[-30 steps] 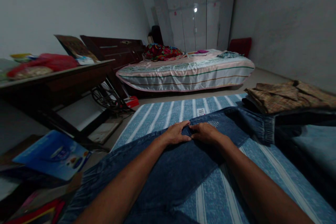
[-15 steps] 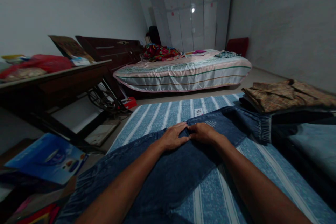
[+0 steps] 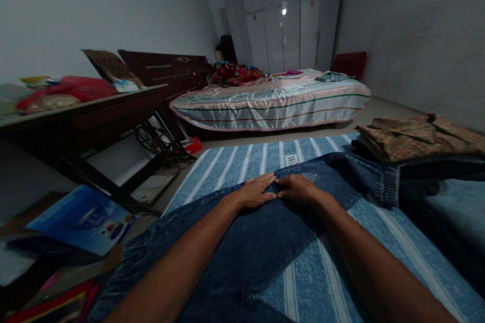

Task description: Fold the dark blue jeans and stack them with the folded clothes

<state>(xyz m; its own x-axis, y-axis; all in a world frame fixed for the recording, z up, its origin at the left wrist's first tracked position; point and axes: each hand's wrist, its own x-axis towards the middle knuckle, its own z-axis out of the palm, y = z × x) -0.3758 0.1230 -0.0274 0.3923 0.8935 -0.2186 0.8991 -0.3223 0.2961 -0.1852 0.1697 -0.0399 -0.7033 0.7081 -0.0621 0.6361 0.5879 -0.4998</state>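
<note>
Dark blue jeans (image 3: 242, 257) with elastic cuffs lie spread across a blue-and-white striped sheet (image 3: 227, 166). My left hand (image 3: 255, 192) rests on the upper edge of the jeans, its fingers stretched out flat and its thumb apart. Right beside it, my right hand (image 3: 297, 189) has its fingers curled in on the denim, pinching it near a small patch of pale printed lines. The two hands nearly touch at the fingertips. The undersides of the right fingers are hidden.
Folded brown checked clothing (image 3: 420, 136) lies at right, above dark and light-blue garments (image 3: 458, 207). At left are a desk (image 3: 113, 111) with a red bag and a blue box (image 3: 83, 217). A made bed (image 3: 273, 106) and a wardrobe (image 3: 280, 30) stand beyond.
The view has shifted slightly, so the room appears a little further right. My left fingers lie flatter on the jeans; the right hand stays at about the same spot on the fabric.
</note>
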